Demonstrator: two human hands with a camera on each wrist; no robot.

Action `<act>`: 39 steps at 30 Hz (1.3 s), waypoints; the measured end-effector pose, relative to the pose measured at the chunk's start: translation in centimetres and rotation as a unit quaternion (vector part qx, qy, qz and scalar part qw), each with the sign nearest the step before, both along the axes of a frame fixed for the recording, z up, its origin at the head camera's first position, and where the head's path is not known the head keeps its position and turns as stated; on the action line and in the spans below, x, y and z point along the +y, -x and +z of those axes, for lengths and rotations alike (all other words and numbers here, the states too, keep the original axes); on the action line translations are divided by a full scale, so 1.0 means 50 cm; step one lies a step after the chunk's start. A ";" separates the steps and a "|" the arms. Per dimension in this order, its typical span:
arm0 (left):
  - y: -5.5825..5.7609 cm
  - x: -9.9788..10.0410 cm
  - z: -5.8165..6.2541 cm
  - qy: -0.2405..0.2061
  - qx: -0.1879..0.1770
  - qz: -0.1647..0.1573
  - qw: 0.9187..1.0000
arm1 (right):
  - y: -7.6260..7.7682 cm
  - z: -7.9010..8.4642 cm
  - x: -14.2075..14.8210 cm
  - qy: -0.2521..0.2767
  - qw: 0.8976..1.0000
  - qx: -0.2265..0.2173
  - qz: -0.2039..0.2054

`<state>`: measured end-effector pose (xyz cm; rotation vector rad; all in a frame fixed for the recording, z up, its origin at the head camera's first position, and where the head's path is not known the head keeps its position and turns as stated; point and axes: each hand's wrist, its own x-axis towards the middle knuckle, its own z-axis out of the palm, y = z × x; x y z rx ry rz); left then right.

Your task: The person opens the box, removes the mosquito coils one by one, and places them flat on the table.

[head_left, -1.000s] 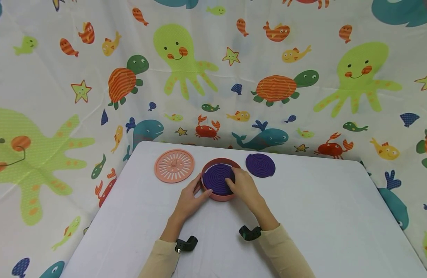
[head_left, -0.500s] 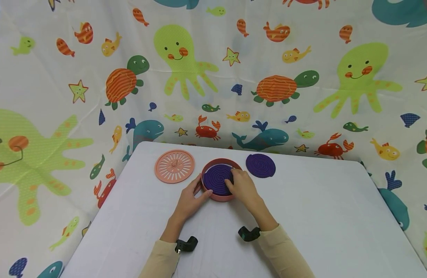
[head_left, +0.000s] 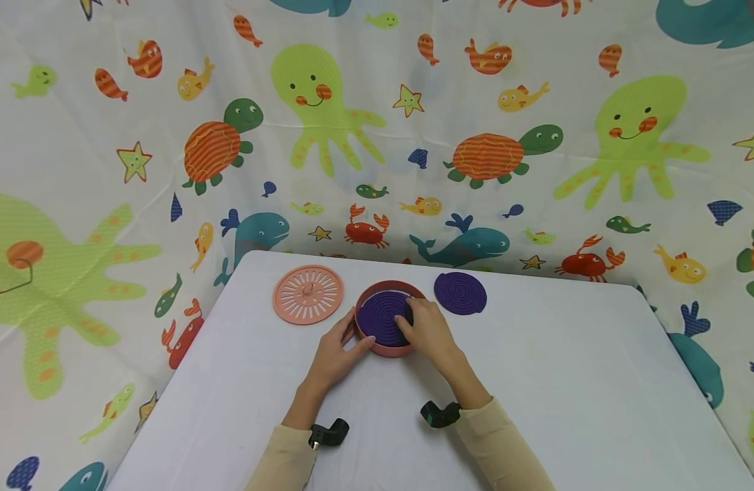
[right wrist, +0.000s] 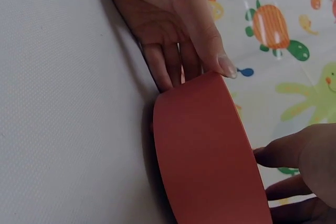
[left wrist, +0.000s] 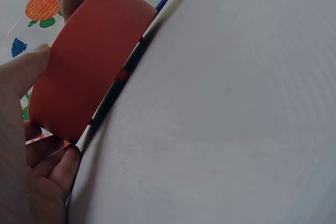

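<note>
Left hand [head_left: 335,356] curls around a red dish [head_left: 392,352]; half-curled right hand [head_left: 435,333], hold unclear, apparently seats a purple coil [head_left: 378,318], levelling likely next.

A white cloth printed with cartoon sea creatures [head_left: 414,198] hangs behind the white counter [head_left: 573,382] and along the counter's left and right sides.

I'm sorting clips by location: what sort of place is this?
Probably a small indoor filming setup: a sea-animal curtain hangs right behind a white-covered table, and each of the person's wrists carries a black device.
</note>
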<state>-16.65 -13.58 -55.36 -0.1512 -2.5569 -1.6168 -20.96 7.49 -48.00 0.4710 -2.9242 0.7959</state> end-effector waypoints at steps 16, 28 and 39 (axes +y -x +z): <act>0.000 0.001 0.000 -0.002 -0.004 -0.003 1.000 | -0.008 0.000 0.005 0.060 0.998 0.003 -0.008; 0.001 0.000 -0.002 -0.009 -0.008 -0.003 1.000 | 0.002 -0.011 0.018 0.131 0.991 0.022 -0.008; 0.002 -0.001 0.000 -0.004 -0.016 -0.003 1.000 | 0.005 -0.013 0.029 0.220 0.975 -0.014 -0.025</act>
